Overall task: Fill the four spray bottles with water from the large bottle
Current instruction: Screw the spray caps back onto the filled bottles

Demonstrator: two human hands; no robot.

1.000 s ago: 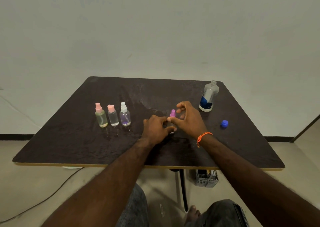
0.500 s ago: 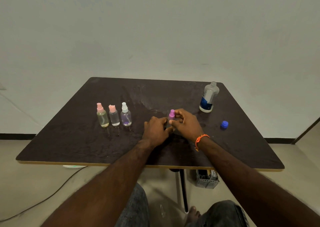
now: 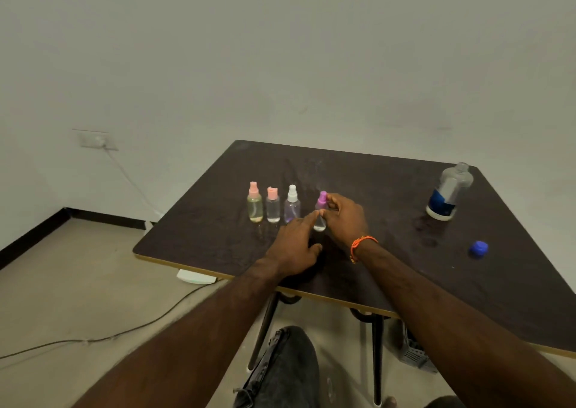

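Dark brown table [image 3: 405,208] with a wet-looking top fills the middle and right of the frame, and all the bottles are sitting on it. Three small spray bottles stand upright in a tight row just left of centre: the pink-capped bottle [image 3: 255,203] with yellowish liquid, the peach-capped bottle [image 3: 273,205] next to it, then the white-capped bottle [image 3: 292,205]. Just right of that row is the purple-capped bottle [image 3: 321,211], upright on the table and sandwiched between both hands. The right hand [image 3: 344,217] has its fingers curled round the bottle up near the purple cap, so it's holding that one. The left hand [image 3: 294,245] comes in from below with its fingers pretty much straight, one fingertip touching the lower side of the same bottle, not wrapped round it. There's an orange wristband [image 3: 361,245] on the right wrist. Over in the upper right of the table the large bottle [image 3: 448,192] stands uncapped with a blue and white label, well apart from the little ones. Its blue cap [image 3: 479,248] lies by itself on the table lower right of it. A wall socket [image 3: 95,141] with a cable is at the left of the frame.
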